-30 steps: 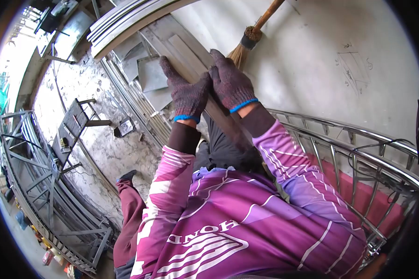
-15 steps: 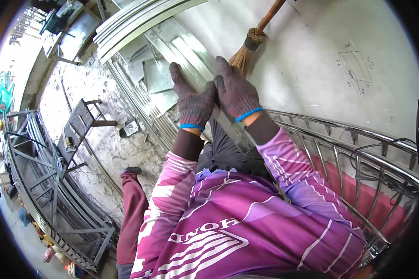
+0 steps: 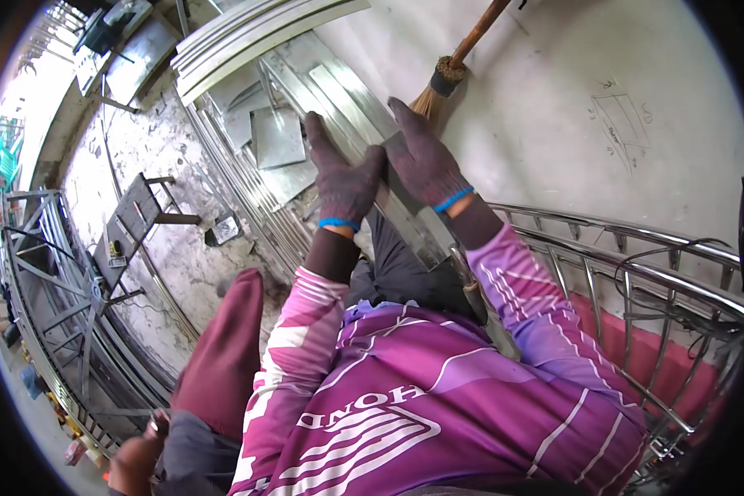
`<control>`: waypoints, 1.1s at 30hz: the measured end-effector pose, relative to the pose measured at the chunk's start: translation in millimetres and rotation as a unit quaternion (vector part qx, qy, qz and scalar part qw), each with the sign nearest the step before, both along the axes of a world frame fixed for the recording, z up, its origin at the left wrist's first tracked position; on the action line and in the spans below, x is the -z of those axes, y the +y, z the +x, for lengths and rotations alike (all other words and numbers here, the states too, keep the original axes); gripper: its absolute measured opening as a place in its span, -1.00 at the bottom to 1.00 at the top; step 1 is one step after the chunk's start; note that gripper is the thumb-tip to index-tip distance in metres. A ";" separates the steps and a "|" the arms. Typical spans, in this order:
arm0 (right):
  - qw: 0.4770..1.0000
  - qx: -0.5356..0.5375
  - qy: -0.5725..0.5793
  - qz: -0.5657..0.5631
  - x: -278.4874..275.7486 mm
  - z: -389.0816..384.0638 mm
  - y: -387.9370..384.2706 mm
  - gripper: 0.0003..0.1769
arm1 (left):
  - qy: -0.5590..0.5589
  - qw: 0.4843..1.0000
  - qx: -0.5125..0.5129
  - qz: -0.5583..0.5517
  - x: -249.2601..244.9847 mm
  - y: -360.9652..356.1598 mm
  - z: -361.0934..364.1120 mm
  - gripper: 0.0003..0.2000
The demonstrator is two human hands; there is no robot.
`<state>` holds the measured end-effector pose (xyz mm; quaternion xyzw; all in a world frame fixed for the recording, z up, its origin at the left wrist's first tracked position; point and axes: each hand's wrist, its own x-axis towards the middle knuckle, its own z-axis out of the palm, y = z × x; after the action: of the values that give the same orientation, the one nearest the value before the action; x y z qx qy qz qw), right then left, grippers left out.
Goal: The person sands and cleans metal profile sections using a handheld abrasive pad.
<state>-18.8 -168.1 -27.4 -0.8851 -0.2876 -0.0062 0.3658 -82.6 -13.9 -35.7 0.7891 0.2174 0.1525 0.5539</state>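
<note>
A long, flat metal strip (image 3: 412, 231) runs lengthwise away from my body, its near end above my dark trousers. My left hand (image 3: 341, 178), in a dark knit glove with a blue cuff edge, grips the strip's left side, one finger stretched forward and the thumb pointing inward. On the right side, my right hand (image 3: 426, 161) wears a matching glove and grips the strip too, a finger pointing forward. The thumbs nearly meet over the metal. The other fingers are mostly hidden. Beyond the hands lie more metal sheets (image 3: 278, 136).
Pale channel strips (image 3: 264, 41) lie at the top. A broom (image 3: 446, 76) leans against the wall with a pencil-like sketch. A chrome railing (image 3: 620, 277) stands right. At left are a small metal stand (image 3: 136, 219), a steel frame (image 3: 66, 306) and another person's maroon-clad leg (image 3: 223, 347).
The other person's leg has come closer at lower left, and a hand now shows there. My right hand has turned slightly and sits a little farther right; both hands stay at the strip.
</note>
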 end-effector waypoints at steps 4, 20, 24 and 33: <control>0.998 -0.015 -0.031 -0.047 -5.5 -3.7 4.6 -0.20 | -0.019 1.000 -0.025 -0.001 6.4 -6.9 4.8 0.10; 0.994 -0.031 -0.054 -0.086 -25.8 -30.9 -2.8 -0.35 | -0.060 0.996 -0.016 -0.068 16.7 -16.2 -10.4 0.09; 0.993 -0.024 -0.044 -0.103 -28.9 -24.6 -0.3 -0.33 | -0.034 0.996 -0.017 -0.078 0.8 -13.6 -6.3 0.12; 0.985 -0.015 0.026 -0.171 -21.2 121.4 139.9 -0.38 | -0.024 0.996 -0.080 0.008 8.8 108.7 124.1 0.20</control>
<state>102.6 -28.2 -6.2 -0.9301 -0.2880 0.0710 0.2166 41.5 94.7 -44.4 0.7698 0.2650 0.2169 0.5386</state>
